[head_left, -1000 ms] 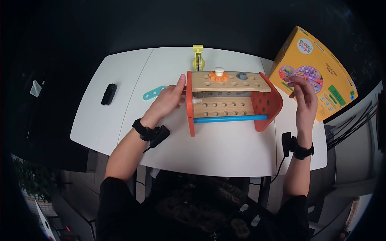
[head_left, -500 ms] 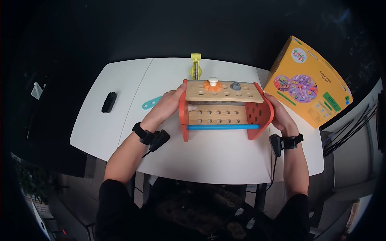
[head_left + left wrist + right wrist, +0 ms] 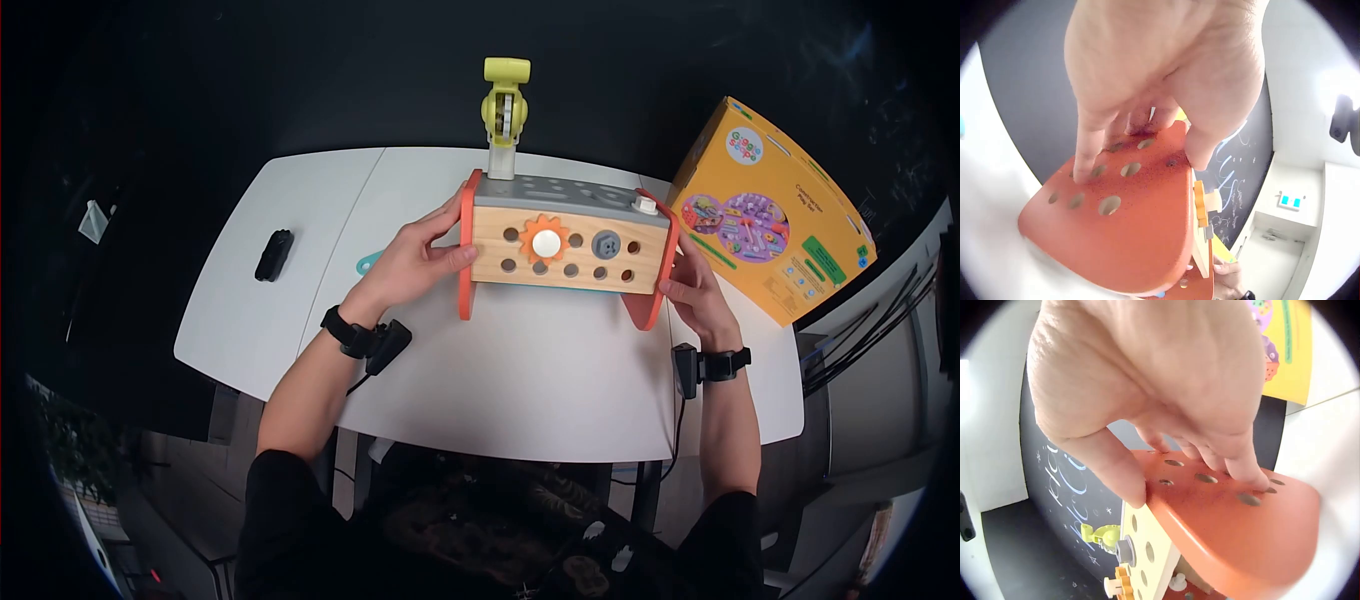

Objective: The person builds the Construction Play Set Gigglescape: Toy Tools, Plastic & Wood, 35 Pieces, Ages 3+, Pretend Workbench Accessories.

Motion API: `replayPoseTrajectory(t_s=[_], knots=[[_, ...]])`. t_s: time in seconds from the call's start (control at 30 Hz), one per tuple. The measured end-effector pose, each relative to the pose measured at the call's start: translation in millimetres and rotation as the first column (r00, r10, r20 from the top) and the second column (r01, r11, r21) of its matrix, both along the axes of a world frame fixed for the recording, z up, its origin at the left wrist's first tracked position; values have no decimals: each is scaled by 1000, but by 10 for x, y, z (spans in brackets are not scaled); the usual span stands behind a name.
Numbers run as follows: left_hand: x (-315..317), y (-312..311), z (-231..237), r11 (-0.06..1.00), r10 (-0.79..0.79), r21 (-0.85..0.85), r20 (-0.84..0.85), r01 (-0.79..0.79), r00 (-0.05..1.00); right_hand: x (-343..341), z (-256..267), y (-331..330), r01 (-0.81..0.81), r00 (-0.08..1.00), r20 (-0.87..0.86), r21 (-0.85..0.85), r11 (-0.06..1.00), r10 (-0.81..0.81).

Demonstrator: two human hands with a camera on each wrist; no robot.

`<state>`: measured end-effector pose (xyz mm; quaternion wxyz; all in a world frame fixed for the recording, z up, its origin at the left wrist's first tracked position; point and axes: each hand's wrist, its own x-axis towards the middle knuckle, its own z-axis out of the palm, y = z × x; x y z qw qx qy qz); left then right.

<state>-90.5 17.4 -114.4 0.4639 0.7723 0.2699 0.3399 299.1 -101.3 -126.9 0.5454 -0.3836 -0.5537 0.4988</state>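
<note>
My left hand [image 3: 408, 265] and right hand [image 3: 703, 300] grip a toy workbench [image 3: 488, 262] by its two red side panels. In the left wrist view the fingers spread over the perforated left panel [image 3: 1141, 219], with the thumb at its edge. In the right wrist view the thumb presses the edge of the right panel [image 3: 1241, 531] while the fingers lie across its face. The bench is tipped so its wooden board faces me. An orange gear [image 3: 528, 243] with a white centre and a grey nut [image 3: 606, 244] sit on that board. A yellow-green piece [image 3: 506, 110] rises behind the grey panel [image 3: 560, 190].
A yellow toy box [image 3: 800, 225] stands at the right of the white table [image 3: 520, 390]. A teal strip [image 3: 367, 264] lies partly hidden by my left hand. Further left is a small black object [image 3: 273, 255]. Cables run from both wrist cameras.
My right hand has come from beside the box onto the right panel. The workbench has tilted, turning its wooden board towards me and bringing the yellow-green piece up. The blue bar is now mostly hidden.
</note>
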Motion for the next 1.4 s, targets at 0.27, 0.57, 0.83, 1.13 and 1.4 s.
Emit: replayPoseTrajectory(t_s=[0.27, 0.57, 0.83, 1.13, 1.4], knots=[[-16, 26, -151, 999, -21, -43, 47, 23, 999, -41, -23, -2, 46, 999, -18, -37, 998, -47], [-139, 51, -264, 998, 55, 30, 56, -57, 997, -80, -40, -4, 100, 990, 102, -64, 993, -93], [-872, 599, -579, 848, 498, 481, -576, -223, 649, -74, 21, -31, 172, 938, 307, -14, 985, -159], [-910, 679, -631, 853, 499, 477, -626, -212, 600, -167, 103, 29, 251, 931, 294, -82, 964, -217], [-510, 401, 90, 882, 372, 369, -163, -294, 914, -257, 152, 57, 306, 897, 349, -50, 951, -271]])
